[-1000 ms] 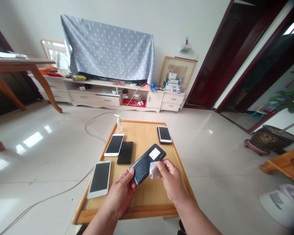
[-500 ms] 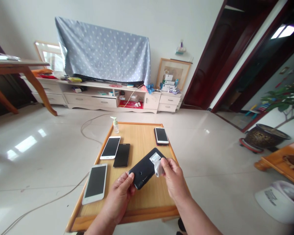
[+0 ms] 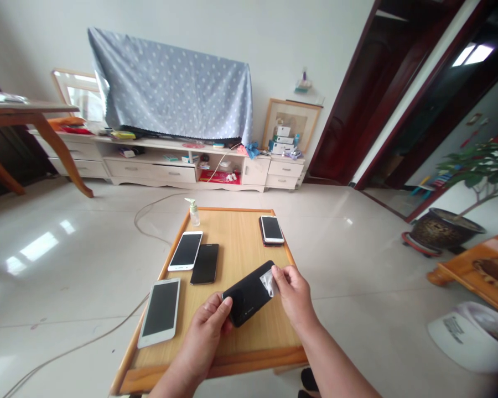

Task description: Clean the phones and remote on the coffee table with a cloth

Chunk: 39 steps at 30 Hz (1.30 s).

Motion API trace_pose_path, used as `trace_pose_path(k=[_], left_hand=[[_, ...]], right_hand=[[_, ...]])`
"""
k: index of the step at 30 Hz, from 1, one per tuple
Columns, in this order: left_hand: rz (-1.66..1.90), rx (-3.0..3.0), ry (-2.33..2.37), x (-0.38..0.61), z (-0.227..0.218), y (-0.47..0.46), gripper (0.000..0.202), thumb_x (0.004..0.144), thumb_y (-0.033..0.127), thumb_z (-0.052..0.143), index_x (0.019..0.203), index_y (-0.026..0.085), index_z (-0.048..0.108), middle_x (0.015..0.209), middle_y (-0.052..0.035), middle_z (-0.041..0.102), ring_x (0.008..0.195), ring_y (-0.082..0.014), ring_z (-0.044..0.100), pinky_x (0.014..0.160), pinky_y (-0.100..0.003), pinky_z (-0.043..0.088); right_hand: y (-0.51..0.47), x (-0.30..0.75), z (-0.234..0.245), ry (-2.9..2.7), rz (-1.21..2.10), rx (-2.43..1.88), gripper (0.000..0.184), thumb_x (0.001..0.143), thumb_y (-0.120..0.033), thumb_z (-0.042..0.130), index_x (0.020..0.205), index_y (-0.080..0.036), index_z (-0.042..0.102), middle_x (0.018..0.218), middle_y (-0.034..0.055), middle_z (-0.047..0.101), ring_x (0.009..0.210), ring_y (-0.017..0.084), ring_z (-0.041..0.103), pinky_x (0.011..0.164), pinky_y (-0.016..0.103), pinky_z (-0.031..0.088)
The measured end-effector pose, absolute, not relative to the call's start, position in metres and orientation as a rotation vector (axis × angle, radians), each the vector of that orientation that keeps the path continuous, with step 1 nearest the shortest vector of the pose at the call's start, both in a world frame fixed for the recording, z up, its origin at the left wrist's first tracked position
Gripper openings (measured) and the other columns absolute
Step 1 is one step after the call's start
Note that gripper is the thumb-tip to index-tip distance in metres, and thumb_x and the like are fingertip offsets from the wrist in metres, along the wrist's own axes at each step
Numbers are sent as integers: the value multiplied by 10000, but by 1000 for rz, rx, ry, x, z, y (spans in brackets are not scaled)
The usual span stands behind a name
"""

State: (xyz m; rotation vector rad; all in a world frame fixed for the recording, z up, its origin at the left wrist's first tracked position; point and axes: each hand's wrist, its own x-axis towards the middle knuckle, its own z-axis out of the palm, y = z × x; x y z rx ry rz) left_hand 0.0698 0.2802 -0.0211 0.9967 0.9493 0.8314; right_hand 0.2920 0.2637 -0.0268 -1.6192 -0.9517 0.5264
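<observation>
Tiled floor [image 3: 66, 276] all around, glossy under the window light. Along the back wall, a low white cabinet [image 3: 149, 172] with a blue polka-dot cloth [image 3: 166, 83] draped above it, and at the upper left, a wooden table [image 3: 33, 108]. Dark doorway [image 3: 402, 94] at the upper right, potted plant [image 3: 477, 166] below it, white cap [image 3: 465, 337] at the lower right. Thin cable [image 3: 120, 319] across the floor at the left.

At bottom centre, a low wooden worktop [image 3: 240, 237] with the things laid out side by side, screens up, apparently for easy reach: pump bottle [image 3: 194, 215] at the far edge, white phone [image 3: 186, 251], black phone [image 3: 205, 263], white-faced phone [image 3: 271, 229] on a dark case, large white tablet [image 3: 160, 312].

Over the worktop's near half, a black phone [image 3: 247, 293] held back-up and tilted. Left hand [image 3: 203, 331] closed around its lower end, seemingly to steady it and leave the rest exposed. Right hand [image 3: 294, 296] nearly closed, thumb and fingers pinching a white wipe [image 3: 269, 283] against the phone's far end.
</observation>
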Motion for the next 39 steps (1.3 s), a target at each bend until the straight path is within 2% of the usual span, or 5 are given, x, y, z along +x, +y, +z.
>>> trace_pose_path(k=[18,27,30,34,39], left_hand=[[813,1122,932,67,-14,283,403,827,593,701,782,197,647,620,23,528,579,-112,455,578,-216,360],[878,994,996,71,-15,283,409,804,585,726,728,195,629,520,37,506,500,-102,427,525,-214,302],[919,929,985,74,-15,284,376,787,549,757,888,193,690,585,34,554,506,-106,442,520,-225,322],[940,1034,970,71,-22,287,639,758,445,811,1302,190,591,750,14,621,659,-150,553,633,-250,426],[982,1169,997,64,-36,284,846,578,278,913,1354,237,577,978,-58,677,838,-221,613,742,-293,465]], right_hand=[[267,296,-24,-1012,479,-1787,572,872,-748,554,600,-252,465,553,-18,500,579,183,485,559,279,375],[273,294,-33,-959,590,-1651,515,878,-690,595,655,-227,556,607,-15,534,607,174,501,547,270,391],[273,293,-34,-928,611,-1626,504,871,-684,612,680,-218,592,624,-10,567,608,175,516,555,273,397],[274,293,-37,-909,611,-1621,499,865,-684,620,711,-210,632,660,1,617,629,185,543,580,282,400],[276,297,-45,-957,535,-1691,515,887,-689,585,682,-217,602,635,-2,599,614,186,527,570,286,372]])
